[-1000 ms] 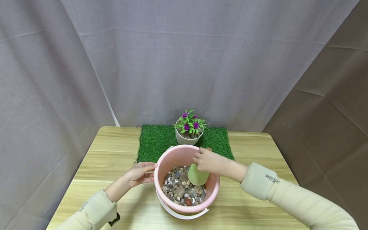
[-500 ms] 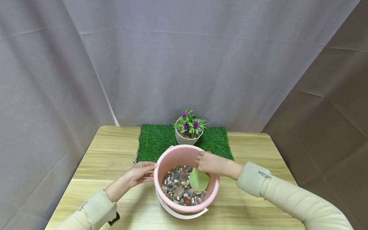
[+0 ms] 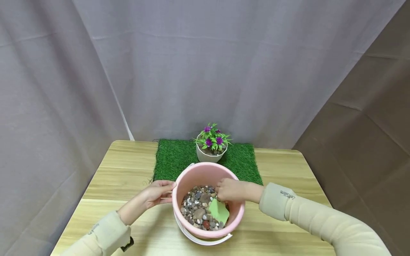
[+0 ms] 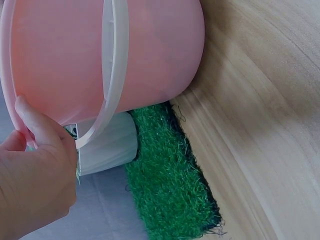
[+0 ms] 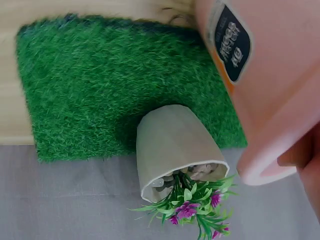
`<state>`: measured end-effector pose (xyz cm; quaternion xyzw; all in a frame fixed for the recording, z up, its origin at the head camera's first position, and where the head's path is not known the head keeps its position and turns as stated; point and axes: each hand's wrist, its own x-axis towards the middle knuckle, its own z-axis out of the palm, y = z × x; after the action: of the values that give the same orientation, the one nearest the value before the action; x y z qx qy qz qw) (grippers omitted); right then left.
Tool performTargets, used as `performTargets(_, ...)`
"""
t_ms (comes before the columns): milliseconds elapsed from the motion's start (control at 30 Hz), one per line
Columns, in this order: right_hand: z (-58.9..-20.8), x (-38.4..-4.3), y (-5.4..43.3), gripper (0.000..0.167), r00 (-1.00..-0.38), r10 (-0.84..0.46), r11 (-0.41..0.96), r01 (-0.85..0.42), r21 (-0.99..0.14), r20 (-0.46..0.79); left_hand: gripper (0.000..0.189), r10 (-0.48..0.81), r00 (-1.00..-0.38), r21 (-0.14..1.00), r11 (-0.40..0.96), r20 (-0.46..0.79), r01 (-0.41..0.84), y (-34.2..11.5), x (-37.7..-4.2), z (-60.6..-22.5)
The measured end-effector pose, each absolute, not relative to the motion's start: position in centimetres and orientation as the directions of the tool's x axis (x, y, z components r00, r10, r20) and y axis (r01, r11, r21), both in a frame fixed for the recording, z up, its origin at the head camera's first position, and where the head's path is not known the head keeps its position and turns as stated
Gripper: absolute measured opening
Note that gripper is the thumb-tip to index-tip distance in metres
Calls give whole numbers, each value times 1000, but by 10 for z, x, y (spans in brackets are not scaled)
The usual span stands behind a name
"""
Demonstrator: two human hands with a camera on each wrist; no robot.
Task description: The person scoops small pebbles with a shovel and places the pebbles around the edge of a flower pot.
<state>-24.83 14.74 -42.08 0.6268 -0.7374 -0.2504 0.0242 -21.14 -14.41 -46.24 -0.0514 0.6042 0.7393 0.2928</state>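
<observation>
The left hand pinches the pink bucket at its rim; the right hand, fingers curled, holds the green scoop among pebbles inside, hiding its handle. Only the right wrist view shows the dark label. Beyond, the bucket partly blocks turf bearing a flowerpot.

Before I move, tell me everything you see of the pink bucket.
The pink bucket looks like plastic, with a rounded rim, a white handle folded down and a dark label too blurred to read. It stands upright on the wooden table. Pebbles lie inside, a green scoop among them. The left hand pinches its rim; whether the right hand touches it is unclear.
</observation>
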Motion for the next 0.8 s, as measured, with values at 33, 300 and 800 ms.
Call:
performTargets(33, -424, -245, 148, 7, -218, -933, 96, -917, 387, -285, 34, 371, -822, 863, -95, -432, -496, -144, -211, -463)
performTargets(300, -423, -240, 150, 6, -209, -941, 95, -918, 385, -266, 38, 356, -824, 863, -84, -440, -497, -143, -210, -464)
performTargets(800, -418, -244, 157, 6, -182, -980, 183, -983, 1, -85, 29, 372, -819, 858, -101, -437, -504, -143, -210, -462)
